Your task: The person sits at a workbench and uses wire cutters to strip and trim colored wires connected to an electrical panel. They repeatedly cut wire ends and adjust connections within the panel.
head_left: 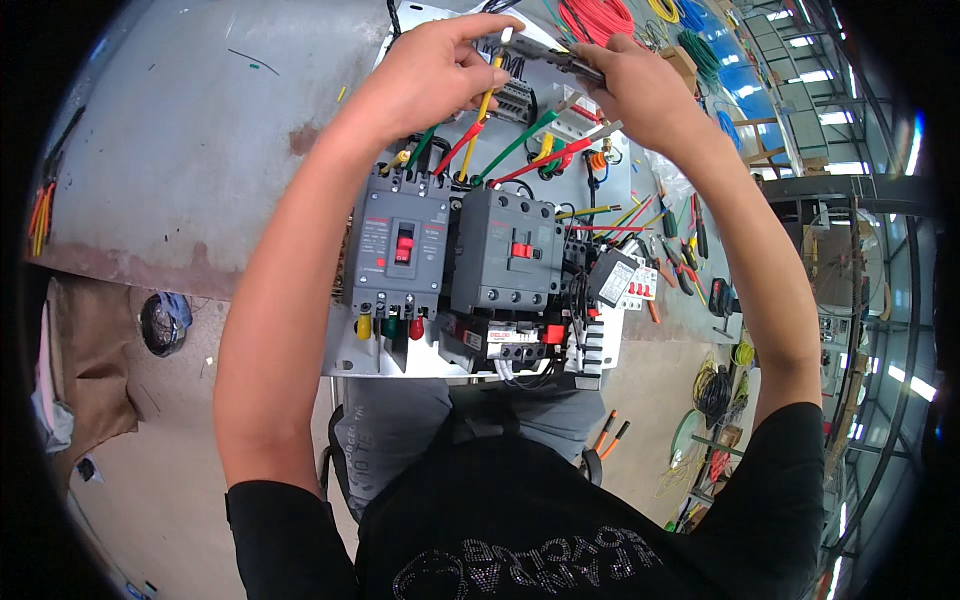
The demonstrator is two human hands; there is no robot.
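At the far side of a white mounting plate [345,352], my left hand [440,68] pinches a yellow wire [487,103] with a pale metal end. Its index finger stretches out along a long dark grey metal tool [545,52]. My right hand [642,88] is closed round the right end of this tool; its exact kind I cannot make out. Below the hands sit a grey circuit breaker [402,240] with a red switch and a dark contactor [507,250]. Thick red wires [545,165] and green wires [520,143] rise from behind them, with flat metal ends.
Loose wires and hand tools [685,260] lie on the grey bench [200,130] to the right. A small breaker with red levers [638,287] rests near the plate's right edge. Coils of red wire [597,18] are at the back. Orange-handled cutters [610,435] lie lower right.
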